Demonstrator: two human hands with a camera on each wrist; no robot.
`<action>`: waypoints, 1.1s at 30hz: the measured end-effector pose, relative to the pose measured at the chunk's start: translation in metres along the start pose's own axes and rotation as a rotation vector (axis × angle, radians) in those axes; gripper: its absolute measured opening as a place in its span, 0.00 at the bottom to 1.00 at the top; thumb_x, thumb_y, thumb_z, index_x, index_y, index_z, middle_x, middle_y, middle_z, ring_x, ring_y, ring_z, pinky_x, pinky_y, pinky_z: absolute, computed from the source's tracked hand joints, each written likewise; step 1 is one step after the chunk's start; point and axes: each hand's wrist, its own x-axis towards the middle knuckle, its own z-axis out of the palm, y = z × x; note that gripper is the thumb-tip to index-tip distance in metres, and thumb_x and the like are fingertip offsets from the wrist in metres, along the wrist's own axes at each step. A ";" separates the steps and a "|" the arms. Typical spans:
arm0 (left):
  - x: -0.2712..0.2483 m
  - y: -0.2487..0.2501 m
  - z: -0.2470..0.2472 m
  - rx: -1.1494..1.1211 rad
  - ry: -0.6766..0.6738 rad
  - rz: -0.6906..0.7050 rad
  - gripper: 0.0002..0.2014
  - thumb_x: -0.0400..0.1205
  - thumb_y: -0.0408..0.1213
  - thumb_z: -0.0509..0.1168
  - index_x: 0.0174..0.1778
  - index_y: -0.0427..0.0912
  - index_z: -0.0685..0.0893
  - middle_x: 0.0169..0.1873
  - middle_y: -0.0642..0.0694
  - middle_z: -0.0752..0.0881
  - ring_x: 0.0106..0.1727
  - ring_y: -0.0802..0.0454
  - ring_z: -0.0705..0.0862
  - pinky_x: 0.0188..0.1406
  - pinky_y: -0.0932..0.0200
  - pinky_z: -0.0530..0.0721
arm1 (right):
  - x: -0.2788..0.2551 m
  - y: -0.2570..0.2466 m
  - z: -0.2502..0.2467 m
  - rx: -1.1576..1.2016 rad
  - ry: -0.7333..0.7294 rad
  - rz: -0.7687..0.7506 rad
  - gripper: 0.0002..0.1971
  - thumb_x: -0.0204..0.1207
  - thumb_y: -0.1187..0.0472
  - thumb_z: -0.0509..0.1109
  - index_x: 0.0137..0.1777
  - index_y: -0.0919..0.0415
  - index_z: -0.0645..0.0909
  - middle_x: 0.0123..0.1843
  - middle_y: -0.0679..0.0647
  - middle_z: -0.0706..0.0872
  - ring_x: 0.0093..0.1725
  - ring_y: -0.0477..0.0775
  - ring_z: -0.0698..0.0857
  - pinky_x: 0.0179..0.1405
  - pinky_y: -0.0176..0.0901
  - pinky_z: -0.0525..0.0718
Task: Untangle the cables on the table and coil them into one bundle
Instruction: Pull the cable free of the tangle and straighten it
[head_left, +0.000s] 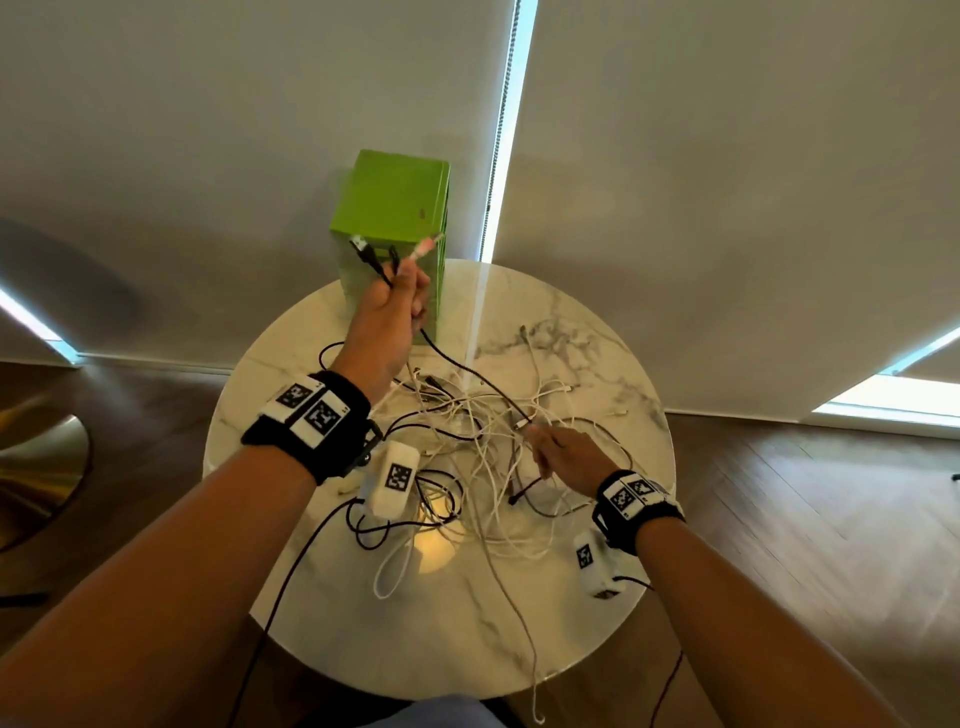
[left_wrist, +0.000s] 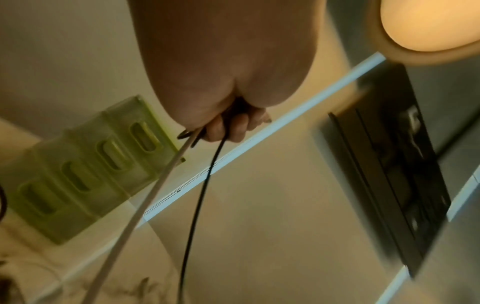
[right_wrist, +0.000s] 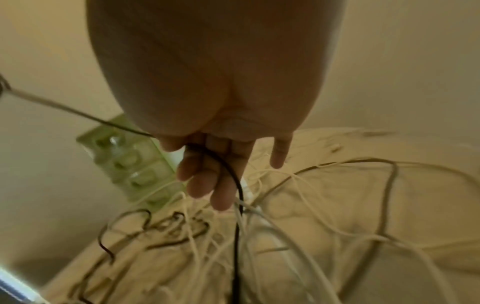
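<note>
A tangle of white and black cables (head_left: 467, 441) lies spread over the round marble table (head_left: 597, 353). My left hand (head_left: 400, 296) is raised above the table's far side and grips several cable ends, whose plugs stick up out of the fist. In the left wrist view, a black cable (left_wrist: 200, 195) and a white cable (left_wrist: 155, 185) hang from the curled fingers (left_wrist: 228, 127). My right hand (head_left: 545, 447) is low over the middle of the tangle. The same black cable (right_wrist: 240, 195) runs taut from the left hand, passes between the right thumb and the nearly straight fingers (right_wrist: 207, 174), and drops into the pile.
A green box (head_left: 395, 208) stands upright at the table's far edge, just behind my left hand. One thin cable (head_left: 530, 649) hangs over the table's near edge. Wooden floor surrounds the table and window blinds close off the back.
</note>
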 end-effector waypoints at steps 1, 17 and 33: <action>-0.004 -0.003 0.001 0.103 -0.053 -0.018 0.17 0.94 0.47 0.50 0.46 0.47 0.78 0.31 0.53 0.71 0.30 0.59 0.69 0.29 0.68 0.70 | 0.002 -0.008 -0.003 0.043 0.055 -0.020 0.28 0.90 0.41 0.53 0.33 0.56 0.79 0.30 0.53 0.88 0.34 0.53 0.87 0.51 0.52 0.84; -0.041 -0.040 0.082 0.382 -0.384 -0.069 0.20 0.89 0.58 0.59 0.57 0.47 0.89 0.33 0.58 0.84 0.35 0.66 0.81 0.42 0.56 0.77 | -0.044 -0.065 -0.048 -0.041 0.096 -0.113 0.13 0.91 0.48 0.53 0.62 0.54 0.74 0.39 0.55 0.86 0.39 0.59 0.85 0.43 0.54 0.81; -0.100 -0.061 0.187 -0.012 -0.749 -0.275 0.16 0.94 0.46 0.53 0.46 0.47 0.82 0.33 0.54 0.84 0.41 0.56 0.83 0.37 0.60 0.70 | -0.180 0.095 -0.004 -0.042 0.202 0.368 0.34 0.81 0.55 0.70 0.85 0.49 0.62 0.84 0.54 0.67 0.83 0.60 0.66 0.83 0.61 0.63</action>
